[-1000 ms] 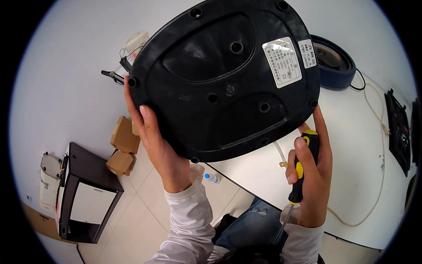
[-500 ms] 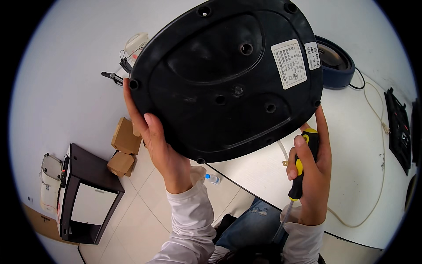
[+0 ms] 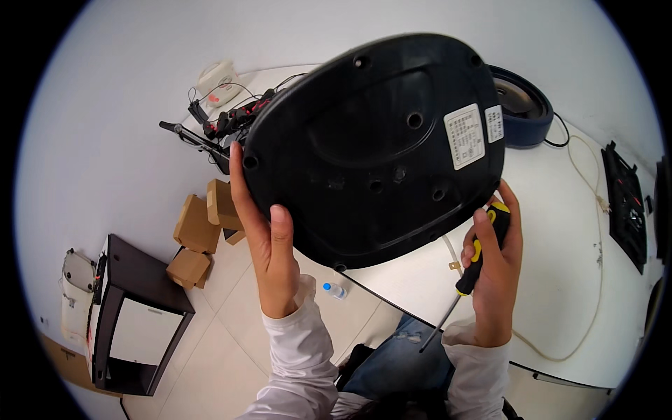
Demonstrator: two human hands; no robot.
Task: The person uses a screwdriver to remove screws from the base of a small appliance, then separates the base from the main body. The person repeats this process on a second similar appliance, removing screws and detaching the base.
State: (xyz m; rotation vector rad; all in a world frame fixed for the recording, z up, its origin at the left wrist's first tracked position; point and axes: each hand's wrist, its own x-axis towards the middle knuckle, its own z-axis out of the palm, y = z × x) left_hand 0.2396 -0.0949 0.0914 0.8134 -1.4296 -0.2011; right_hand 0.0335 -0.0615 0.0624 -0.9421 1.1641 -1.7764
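A large black plastic base (image 3: 329, 217), rounded with screw holes around its rim and white labels at the right, is held up in front of me with its underside facing me. My left hand (image 3: 269, 245) grips its left edge, thumb on the face and fingers behind. My right hand (image 3: 498, 280) is closed around a black and yellow screwdriver (image 3: 470, 274), its shaft pointing down toward my lap. Fingers of that same hand reach up to the base's lower right edge. What lies behind the base is hidden.
On the white table (image 3: 553, 280) lie a pale cord (image 3: 595, 308), a dark blue round housing (image 3: 525, 112) and a black panel (image 3: 625, 203). Tangled black and red cables (image 3: 241, 115) sit at the back left. Cardboard boxes (image 3: 196, 224), a bottle (image 3: 334, 290) and a dark cabinet (image 3: 143, 315) stand lower left.
The base has moved down and slightly right, farther from view, and tilted back. Both hands have moved with it. The screwdriver stays in my right hand, its shaft now showing down to the tip.
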